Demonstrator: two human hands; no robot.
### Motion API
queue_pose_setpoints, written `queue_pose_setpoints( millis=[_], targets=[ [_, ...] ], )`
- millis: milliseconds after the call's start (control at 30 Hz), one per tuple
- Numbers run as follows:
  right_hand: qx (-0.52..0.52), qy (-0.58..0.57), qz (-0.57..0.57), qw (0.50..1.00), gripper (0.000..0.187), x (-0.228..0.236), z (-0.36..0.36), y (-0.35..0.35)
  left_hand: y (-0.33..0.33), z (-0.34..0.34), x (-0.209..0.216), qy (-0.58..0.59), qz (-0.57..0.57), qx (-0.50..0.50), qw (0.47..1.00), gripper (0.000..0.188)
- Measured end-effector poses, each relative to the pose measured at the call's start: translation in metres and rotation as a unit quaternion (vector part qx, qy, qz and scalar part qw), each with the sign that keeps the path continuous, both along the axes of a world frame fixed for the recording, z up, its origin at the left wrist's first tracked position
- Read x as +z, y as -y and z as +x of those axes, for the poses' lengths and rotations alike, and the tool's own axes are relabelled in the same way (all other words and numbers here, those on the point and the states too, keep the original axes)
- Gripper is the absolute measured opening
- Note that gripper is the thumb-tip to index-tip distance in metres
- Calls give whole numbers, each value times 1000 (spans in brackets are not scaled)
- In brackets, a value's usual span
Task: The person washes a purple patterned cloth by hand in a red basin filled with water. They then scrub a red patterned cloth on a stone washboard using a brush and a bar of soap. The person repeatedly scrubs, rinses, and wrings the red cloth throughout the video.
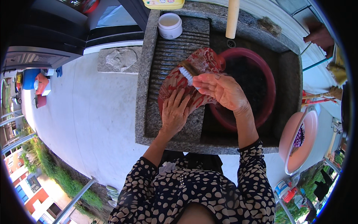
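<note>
A red, beige and grey patterned cloth [172, 84], wet and with suds on its upper part, is spread over the ribbed washboard [164, 52] of a stone sink. My left hand [175, 111] lies flat on its near left part, fingers spread. On the cloth a scrub brush [189, 70] with a wooden back and white bristles rests on its side. Beside it, my right hand [223, 91] is held palm partly up, fingers stretched out and nothing visible in them. The fingertips overlap the brush's near end; whether they touch it I cannot tell.
A dark red basin [271, 87] with dark contents fills much of the sink bowl, below a pale pipe [232, 18]. A white tub [170, 26] stands at the washboard's far left corner. Right of the sink is a pink basin [289, 136] with patterned cloth inside.
</note>
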State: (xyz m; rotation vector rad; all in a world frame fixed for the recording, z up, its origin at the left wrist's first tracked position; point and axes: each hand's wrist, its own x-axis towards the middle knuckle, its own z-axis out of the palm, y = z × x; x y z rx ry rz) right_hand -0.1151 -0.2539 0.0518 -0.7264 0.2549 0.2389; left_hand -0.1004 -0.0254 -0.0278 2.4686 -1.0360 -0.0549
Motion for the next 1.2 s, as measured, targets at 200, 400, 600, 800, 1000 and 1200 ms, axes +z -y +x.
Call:
queue_pose_setpoints(
  millis=[200, 400, 600, 800, 1000, 1200],
  targets=[
    [-62, 10, -264, 963, 35, -19, 19, -6, -7, 2, 2, -32, -33, -14, 999, 43],
    [13, 66, -674, 735, 50, -83, 46, -19, -36, -12, 14, -95, -71, -49, 992, 44],
    [7, 147, -844, 515, 57, -82, 26, -65, -49, -23, 29, -51, -49, -80, 994, 38],
    [13, 247, -795, 554, 55, -64, -24, -121, -59, -25, 23, -92, -37, -108, 989, 25],
    [-68, 162, -853, 491, 49, -104, 58, -61, -59, -13, 20, -137, -108, -120, 977, 28],
    [-111, 101, -806, 572, 44, -91, 76, -51, -60, -13, 32, -108, -89, -131, 982, 32]
  ],
)
